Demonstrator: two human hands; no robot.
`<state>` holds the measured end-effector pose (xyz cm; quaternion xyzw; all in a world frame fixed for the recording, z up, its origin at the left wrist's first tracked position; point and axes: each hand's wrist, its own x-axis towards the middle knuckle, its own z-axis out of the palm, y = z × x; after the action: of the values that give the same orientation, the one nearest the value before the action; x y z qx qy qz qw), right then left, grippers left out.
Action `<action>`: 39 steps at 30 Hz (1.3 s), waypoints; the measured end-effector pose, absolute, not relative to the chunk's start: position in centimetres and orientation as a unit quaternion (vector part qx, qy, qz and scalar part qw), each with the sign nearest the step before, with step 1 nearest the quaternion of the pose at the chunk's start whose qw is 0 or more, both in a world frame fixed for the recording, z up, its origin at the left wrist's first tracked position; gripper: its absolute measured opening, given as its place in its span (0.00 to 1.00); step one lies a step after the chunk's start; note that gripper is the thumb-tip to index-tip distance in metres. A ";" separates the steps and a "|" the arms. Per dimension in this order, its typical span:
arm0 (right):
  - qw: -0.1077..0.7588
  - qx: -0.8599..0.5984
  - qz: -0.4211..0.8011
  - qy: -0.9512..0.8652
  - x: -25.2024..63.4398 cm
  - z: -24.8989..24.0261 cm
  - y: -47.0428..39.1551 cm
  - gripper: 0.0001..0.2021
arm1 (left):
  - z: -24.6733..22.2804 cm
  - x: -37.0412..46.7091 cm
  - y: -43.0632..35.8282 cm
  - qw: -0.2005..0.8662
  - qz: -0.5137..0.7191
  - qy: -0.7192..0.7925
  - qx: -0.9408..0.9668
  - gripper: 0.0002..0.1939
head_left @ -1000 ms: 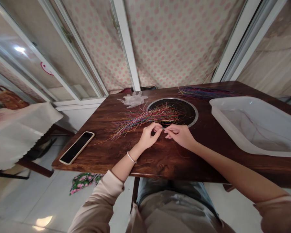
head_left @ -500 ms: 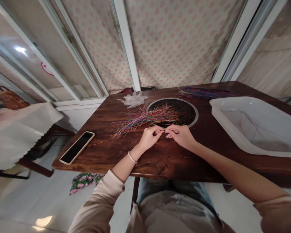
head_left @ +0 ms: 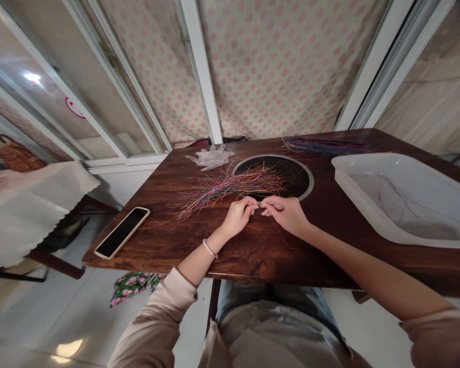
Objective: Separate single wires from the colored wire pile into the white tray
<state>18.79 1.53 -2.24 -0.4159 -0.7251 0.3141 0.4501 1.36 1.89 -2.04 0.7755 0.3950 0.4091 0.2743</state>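
My left hand point(head_left: 237, 214) and my right hand point(head_left: 285, 212) meet just above the table, thumbs and fingertips pinched and almost touching. Between them they grip a thin wire, mostly hidden by the fingers; a faint strand point(head_left: 281, 236) trails below my right hand. Right behind the hands lies a loose bundle of thin coloured wires point(head_left: 230, 185), red, yellow, green and purple, partly over a round black plate with a pale rim point(head_left: 310, 180) in the tabletop.
On the dark wooden table point(head_left: 168, 245) are a phone point(head_left: 122, 232) at left and crumpled clear plastic point(head_left: 210, 157) behind the bundle. Farther back lies a bluish wire bundle point(head_left: 325, 146). A white plastic tub point(head_left: 368, 220) with a few strands in it stands at right.
The fingers have shifted slightly, the left fingertips curling in more while both hands stay pinched at the same spot. The bundles, phone and tub have not moved.
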 end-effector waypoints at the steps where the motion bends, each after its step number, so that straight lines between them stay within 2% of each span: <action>1: 0.450 -0.416 0.312 -0.726 18.8 -2.2 1.5 0.11 | -2.0 1.4 1.9 0.275 0.410 0.397 0.774 0.08; 14: 0.442 -0.419 0.270 -0.746 18.8 -2.0 1.4 0.10 | -2.0 1.5 2.0 0.341 0.425 0.390 0.742 0.08; 22: 0.466 -0.425 0.292 -0.719 18.8 -2.6 1.8 0.10 | -1.8 1.5 2.3 0.428 0.415 0.367 0.714 0.13; 31: 0.509 -0.404 0.330 -0.684 18.8 -2.1 1.6 0.11 | -1.8 1.2 2.4 0.470 0.394 0.353 0.707 0.15; 33: 0.533 -0.403 0.367 -0.648 18.9 -1.7 1.7 0.16 | -2.0 1.2 2.6 0.473 0.396 0.353 0.703 0.16; 35: 0.565 -0.404 0.398 -0.600 19.2 -1.2 2.0 0.27 | -2.1 1.1 2.8 0.474 0.402 0.356 0.698 0.16; 37: 0.601 -0.408 0.398 -0.560 19.7 -0.8 2.4 0.37 | -2.3 1.0 3.0 0.473 0.408 0.359 0.693 0.17; 39: 0.632 -0.414 0.384 -0.531 20.2 -0.5 3.0 0.42 | -2.4 0.8 3.2 0.473 0.413 0.363 0.689 0.17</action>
<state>20.24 2.96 -0.51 -0.4137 -0.5310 0.3841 0.6320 0.85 3.21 -2.43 0.6891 0.3627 0.4126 0.4726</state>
